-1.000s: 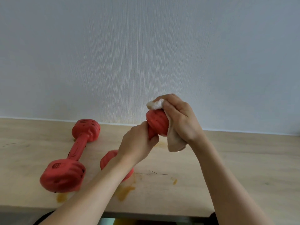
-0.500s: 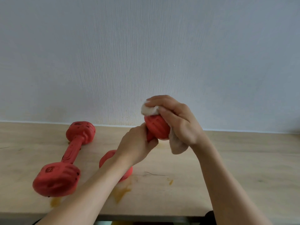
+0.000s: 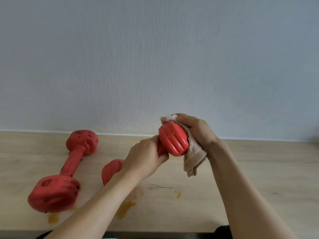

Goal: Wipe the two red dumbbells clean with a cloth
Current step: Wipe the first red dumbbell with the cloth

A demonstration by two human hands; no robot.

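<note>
My left hand [image 3: 145, 157] grips the handle of a red dumbbell [image 3: 173, 141] and holds it tilted, upper head raised, lower head near the table behind my wrist. My right hand [image 3: 198, 131] holds a beige cloth [image 3: 193, 156] against the right side of the raised head, and the cloth's loose end hangs down below. A second red dumbbell [image 3: 69, 166] lies on the wooden table [image 3: 259, 178] at the left, apart from both hands, with dark specks on its heads.
A pale textured wall [image 3: 155, 66] rises straight behind the table. Orange-brown smears [image 3: 126, 207] stain the tabletop near its front edge, beneath my left forearm and under the lying dumbbell. A thin dark scratch or hair [image 3: 162, 187] lies mid-table.
My right hand with the cloth has slid from the top of the raised head round to its right side, baring the ribbed red face. The view has shifted slightly.
</note>
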